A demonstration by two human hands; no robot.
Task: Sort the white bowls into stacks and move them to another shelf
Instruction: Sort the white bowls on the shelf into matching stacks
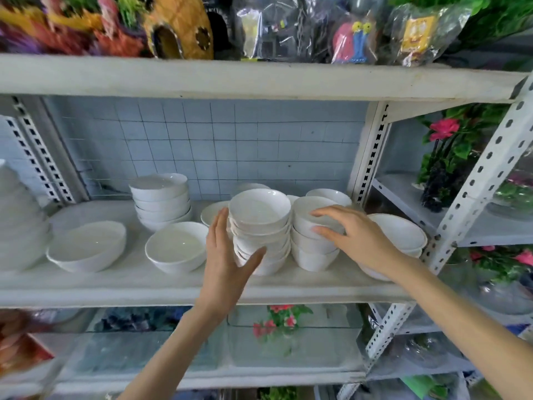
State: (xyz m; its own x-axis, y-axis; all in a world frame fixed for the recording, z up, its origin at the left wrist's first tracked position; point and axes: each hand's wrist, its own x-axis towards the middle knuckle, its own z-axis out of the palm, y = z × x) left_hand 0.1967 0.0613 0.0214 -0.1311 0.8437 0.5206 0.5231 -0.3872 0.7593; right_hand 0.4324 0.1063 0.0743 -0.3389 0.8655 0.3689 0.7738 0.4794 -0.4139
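Centre stack (261, 232): white bowls nested, standing near the front of the middle shelf (173, 284), top bowl slightly tilted.
Left hand (227, 255): grip clasped about the centre stack, fingers up its left side, thumb across the lower front.
Right stack (313, 249): shorter pile of white bowls just beside the centre stack, on its right.
Right hand (352, 235): grip spread, fingers near straight; fingertips on the top bowl's rim, thumb against its outer wall.
Back stack (161, 200): white bowls piled towards the rear left, well apart from both hands.
Single bowl (177, 245): alone, upright, left of the left hand.
Oval bowl (86, 245): larger, further left on the same shelf.
Right-end bowls (401, 232): wide bowls nested at the shelf's right end, partly hidden by the right forearm.
Far-left stack (20, 220): tall white pile at the frame edge, blurred.
Rear bowls: more white rims show behind the two front stacks; count cannot be told.
Backing: pale blue tiled wall (230, 145) behind a wire grid.
Upper shelf (259, 79): packaged toys and coloured artificial plants.
Adjoining rack (478, 174): artificial flowers.
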